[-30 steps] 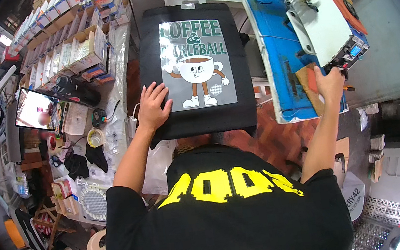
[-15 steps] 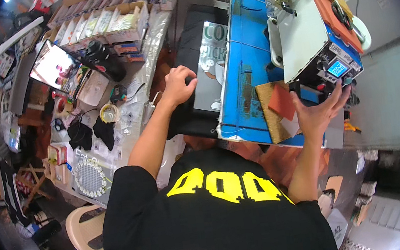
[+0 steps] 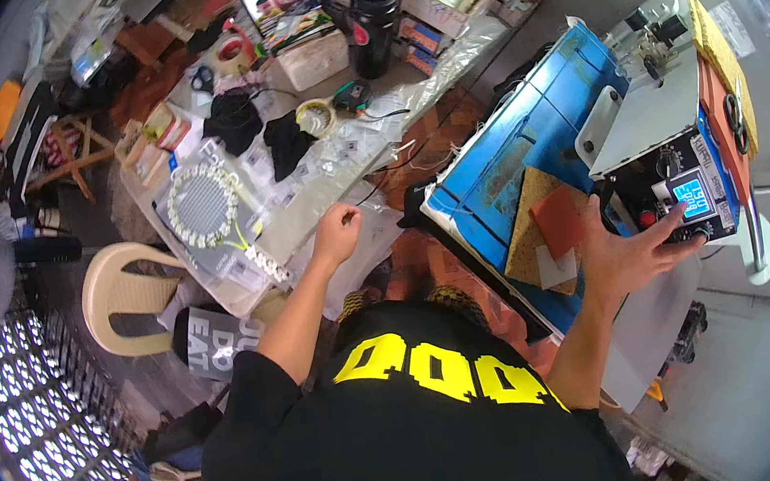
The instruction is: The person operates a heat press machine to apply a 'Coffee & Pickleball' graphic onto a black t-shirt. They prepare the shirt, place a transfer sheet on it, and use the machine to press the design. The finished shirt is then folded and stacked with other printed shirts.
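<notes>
My right hand (image 3: 622,255) reaches over the front of a box-shaped press head (image 3: 644,117), its fingers spread. The index fingertip is at the lit blue display (image 3: 690,197) on the black control panel, and the thumb lies beside a black handle (image 3: 602,190). My left hand (image 3: 338,237) is curled shut above the gap by the cluttered table's edge, with nothing visible in it. Between the hands lies a worn blue board (image 3: 475,193). On it are a tan pad (image 3: 524,235), a reddish-orange sheet (image 3: 558,222) and a white piece (image 3: 557,267).
Scissors (image 3: 736,122) rest on pads atop the press. The table (image 3: 311,225) bears a black tumbler (image 3: 375,30), a tape roll (image 3: 315,119), black cloths and a white beaded ring (image 3: 205,205). A beige plastic chair (image 3: 104,304) stands left, near a dark printed item (image 3: 210,344).
The view has swung left. My left hand has come away from the printed grey item on the black platen, which no longer shows. My right hand stays at the control panel.
</notes>
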Demonstrator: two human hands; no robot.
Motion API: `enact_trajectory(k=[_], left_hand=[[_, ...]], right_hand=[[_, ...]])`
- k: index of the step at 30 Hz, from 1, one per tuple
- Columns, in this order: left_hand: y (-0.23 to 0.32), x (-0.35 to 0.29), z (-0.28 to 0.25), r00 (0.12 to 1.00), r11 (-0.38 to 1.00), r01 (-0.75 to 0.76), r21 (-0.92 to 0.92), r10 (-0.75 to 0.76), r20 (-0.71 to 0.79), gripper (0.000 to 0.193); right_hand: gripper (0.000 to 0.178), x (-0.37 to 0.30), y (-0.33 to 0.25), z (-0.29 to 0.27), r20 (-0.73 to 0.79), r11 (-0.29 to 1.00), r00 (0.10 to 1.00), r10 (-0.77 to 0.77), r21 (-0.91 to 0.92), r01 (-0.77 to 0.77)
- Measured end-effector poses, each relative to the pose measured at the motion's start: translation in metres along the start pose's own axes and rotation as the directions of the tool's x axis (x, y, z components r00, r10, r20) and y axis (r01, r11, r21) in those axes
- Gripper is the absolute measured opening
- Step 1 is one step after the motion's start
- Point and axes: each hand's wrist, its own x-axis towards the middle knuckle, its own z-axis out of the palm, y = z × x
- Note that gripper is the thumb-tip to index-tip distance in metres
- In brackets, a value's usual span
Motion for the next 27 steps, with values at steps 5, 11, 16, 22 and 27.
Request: enact_trajectory(k=[5,11,16,22,27], left_hand=[[-0.037,-0.088,-0.002,0.985,0.986,0.165,0.011,-0.164,-0.057,0.018],[-0.063,-0.213,0.024,0.851,0.854,0.516,0.070,-0.501,-0.158,0.024],[-0.094,-0.357,0.040,0.801,0.780,0.584,0.223,-0.598,-0.005,0.018],[-0.108,-0.502,0.020,0.753,0.637,0.649,0.416,-0.616,-0.231,0.032],[-0.086,-0.574,-0.060,0.168,0.785,0.612,-0.093,-0.243,-0.955,0.004]], right_hand=[[0.112,-0.005,0.000,0.005,-0.032,0.998,0.999,-0.011,0.055,0.013],[0.095,-0.004,0.017,0.002,-0.056,0.944,0.997,-0.062,0.321,0.077],[0.063,-0.029,0.017,-0.045,0.024,0.694,0.954,-0.299,0.692,0.200],[0.043,-0.141,-0.049,-0.135,-0.195,-0.097,0.487,-0.852,0.971,0.218],[0.029,-0.257,-0.100,-0.211,-0.405,-0.402,0.028,-0.914,0.913,0.062]])
